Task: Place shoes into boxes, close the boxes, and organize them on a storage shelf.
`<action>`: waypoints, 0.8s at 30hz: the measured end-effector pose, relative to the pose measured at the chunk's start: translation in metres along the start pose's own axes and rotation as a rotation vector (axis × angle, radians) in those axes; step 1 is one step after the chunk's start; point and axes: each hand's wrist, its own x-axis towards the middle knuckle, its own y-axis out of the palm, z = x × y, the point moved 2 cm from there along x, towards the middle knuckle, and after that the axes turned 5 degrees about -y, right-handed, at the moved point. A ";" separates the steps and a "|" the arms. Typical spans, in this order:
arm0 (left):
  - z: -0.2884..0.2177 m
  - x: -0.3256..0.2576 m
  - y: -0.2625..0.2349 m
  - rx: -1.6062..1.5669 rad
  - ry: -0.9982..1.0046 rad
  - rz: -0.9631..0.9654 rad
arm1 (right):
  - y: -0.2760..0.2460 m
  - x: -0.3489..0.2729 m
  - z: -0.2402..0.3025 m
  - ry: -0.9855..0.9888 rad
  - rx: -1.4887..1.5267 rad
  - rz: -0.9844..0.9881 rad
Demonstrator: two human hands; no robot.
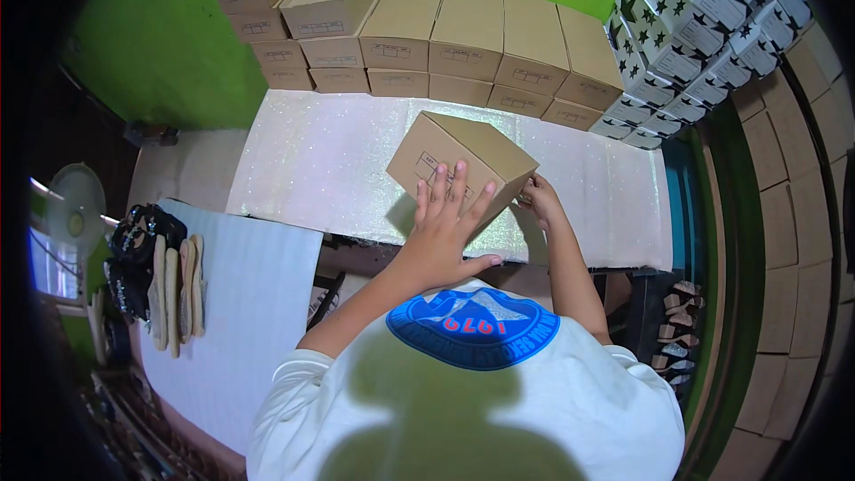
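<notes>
A brown cardboard box point(476, 138) is tilted above the near part of the glittery white table point(312, 151), casting a shadow below it. My left hand point(441, 236) lies against its printed end, fingers spread and thumb stretched out to the right. At the box's lower right corner is my right hand point(543, 205), its fingers curled and closed at the edge. The box partly hides those fingertips. The underside of the box cannot be seen.
Stacked brown boxes point(463, 49) line the table's back edge. White boxes with black stars point(677, 27) rise at the right. A pale side table point(258, 276) at the left bears insole-shaped pieces point(178, 294) and black plastic bags point(142, 240). Shoes point(679, 325) stand low at the right.
</notes>
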 end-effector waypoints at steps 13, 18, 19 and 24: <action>0.084 0.004 0.003 -0.110 -0.362 -0.001 | -0.018 -0.024 0.006 -0.139 0.420 -0.229; 0.113 -0.009 0.027 -0.124 -0.479 0.067 | -0.021 -0.026 -0.006 -0.105 0.226 -0.259; 0.119 -0.012 0.031 -0.151 -0.510 0.056 | -0.021 -0.027 -0.008 -0.108 0.159 -0.281; 0.128 -0.021 0.055 -0.050 -0.547 0.096 | -0.004 -0.043 -0.005 -0.106 -0.023 -0.290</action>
